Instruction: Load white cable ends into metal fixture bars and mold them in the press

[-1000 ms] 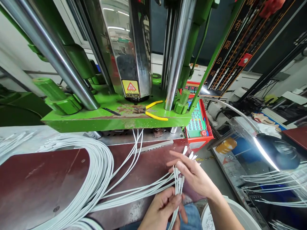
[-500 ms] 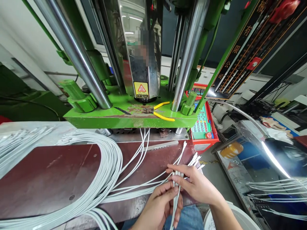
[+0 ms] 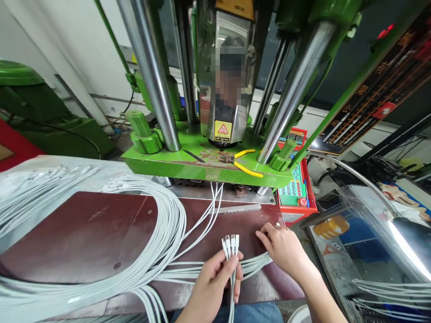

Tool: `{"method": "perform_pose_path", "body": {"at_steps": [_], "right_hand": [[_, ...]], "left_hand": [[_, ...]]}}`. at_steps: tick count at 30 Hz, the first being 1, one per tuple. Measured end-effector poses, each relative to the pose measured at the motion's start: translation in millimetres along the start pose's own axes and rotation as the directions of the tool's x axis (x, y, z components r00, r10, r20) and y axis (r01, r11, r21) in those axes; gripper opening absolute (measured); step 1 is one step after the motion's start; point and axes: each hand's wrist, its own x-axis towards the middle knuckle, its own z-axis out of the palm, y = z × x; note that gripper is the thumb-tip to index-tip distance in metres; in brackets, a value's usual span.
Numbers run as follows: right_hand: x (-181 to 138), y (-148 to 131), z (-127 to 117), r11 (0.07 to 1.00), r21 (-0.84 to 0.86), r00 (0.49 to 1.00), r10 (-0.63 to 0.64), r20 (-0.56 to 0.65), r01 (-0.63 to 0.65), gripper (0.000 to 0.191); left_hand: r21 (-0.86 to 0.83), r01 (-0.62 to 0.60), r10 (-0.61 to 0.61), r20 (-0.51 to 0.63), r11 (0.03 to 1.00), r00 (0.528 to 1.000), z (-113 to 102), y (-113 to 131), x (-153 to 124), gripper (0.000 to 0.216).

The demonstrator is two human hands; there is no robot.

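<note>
Left hand (image 3: 215,282): my fingers closed around four white cable ends (image 3: 230,244), plugs fanned upright above my thumb.
Right hand (image 3: 286,249): loosely curled, fingertips on loose cables (image 3: 257,262) at the counter (image 3: 84,233) edge; no firm grip visible.
Cable bundle (image 3: 158,237): loops across the counter, left.
Pliers (image 3: 242,161): yellow-handled, lying on green press base (image 3: 175,163).

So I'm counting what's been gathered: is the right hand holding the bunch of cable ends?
No, the left hand grips the cable ends, while the right hand rests on the dark red table beside them.
</note>
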Motion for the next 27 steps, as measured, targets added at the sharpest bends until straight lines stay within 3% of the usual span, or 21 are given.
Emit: {"method": "perform_pose_path", "body": {"at_steps": [3,5,8,11,16,19,21,23,25,27], "right_hand": [[-4,0,-10,0.998,-0.055,0.993,0.029,0.112,-0.023,0.039],[2,-6,-16,0.997,-0.082,0.996,0.015,0.09,-0.008,0.036],[25,-19,-17,0.995,-0.026,0.989,-0.094,-0.11,0.092,0.03],[56,-29,-6,0.958,-0.027,0.916,-0.281,-0.288,0.285,0.034],[79,-30,8,0.926,-0.046,0.885,-0.372,-0.281,0.375,0.027],[66,-25,6,0.921,-0.087,0.881,-0.388,-0.27,0.379,0.023],[49,-18,2,0.947,-0.091,0.919,-0.322,-0.226,0.309,0.023],[29,-9,-2,0.978,0.001,0.961,-0.206,-0.185,0.21,0.024],[10,0,-5,0.96,0.255,0.985,-0.077,-0.153,0.115,0.027],[-7,6,-7,0.804,0.594,0.999,-0.006,-0.05,0.035,0.037]], "left_hand": [[0.093,-0.013,0.014,-0.008,0.996,1.0,-5,-2,3,0.04],[0.099,-0.014,0.013,0.012,0.995,1.0,-6,-3,4,0.04],[0.088,-0.009,0.007,0.013,0.996,1.0,-5,-3,4,0.04],[0.114,-0.01,0.008,0.016,0.993,1.0,-7,-3,2,0.04],[0.077,-0.018,0.017,0.025,0.997,1.0,-7,-4,2,0.041],[0.071,-0.009,0.007,0.025,0.997,1.0,-5,-4,3,0.041],[0.069,-0.001,-0.001,0.029,0.998,1.0,-3,-4,4,0.041],[0.079,0.017,-0.019,0.031,0.997,0.999,-1,-4,5,0.042],[0.099,0.037,-0.041,0.034,0.994,0.999,3,-3,7,0.045],[0.118,0.05,-0.056,0.052,0.992,0.997,9,-3,8,0.049]]}}
